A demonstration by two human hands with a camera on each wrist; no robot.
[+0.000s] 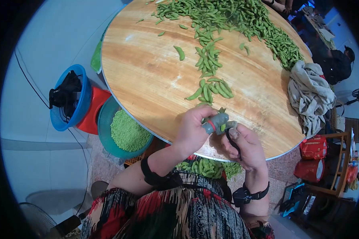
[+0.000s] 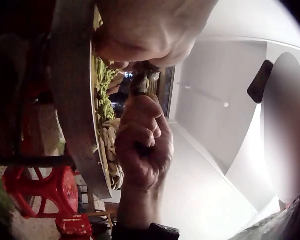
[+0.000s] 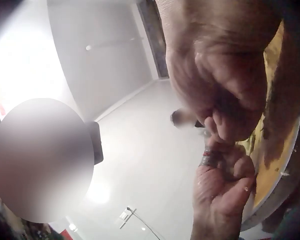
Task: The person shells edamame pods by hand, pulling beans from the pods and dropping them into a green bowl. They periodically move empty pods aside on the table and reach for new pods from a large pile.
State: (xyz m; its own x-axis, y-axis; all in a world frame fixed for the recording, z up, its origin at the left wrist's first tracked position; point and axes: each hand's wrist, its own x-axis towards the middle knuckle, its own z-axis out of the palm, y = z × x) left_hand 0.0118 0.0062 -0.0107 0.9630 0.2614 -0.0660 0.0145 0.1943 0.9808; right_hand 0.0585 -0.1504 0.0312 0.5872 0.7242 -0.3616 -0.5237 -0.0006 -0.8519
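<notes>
- Shelling looks to be the step in hand: both hands meet at the near edge of the round wooden desk [image 1: 147,79], working one green pod [image 1: 223,127] between them.
- Left hand [image 1: 193,129] has its fingers curled, the forefinger in a grey finger cot with a red band [image 1: 214,123], and it pinches the pod from the left.
- Right hand [image 1: 243,145] is also curled, its fingertips closed on the same pod from the right; a dark, thin thing lies against its palm, too small to name.
- Pod sits just over the desk's rim, above the person's lap, where a heap of green pods [image 1: 205,167] rests on the patterned cloth.
- Unworked pods [image 1: 211,55] lie in a loose trail up the desk to a large pile at the far side; the nearest cluster is just beyond the left hand.
- Teal basin of shelled beans [image 1: 127,131] stands below the desk on the left, near a blue basket [image 1: 70,99]; a grey rag [image 1: 309,93] hangs over the right rim.
- Next move, as I judge it, calls for splitting the pod's seam with the covered finger while the right hand keeps it from twisting, and for the beans to be caught, not spilled.
</notes>
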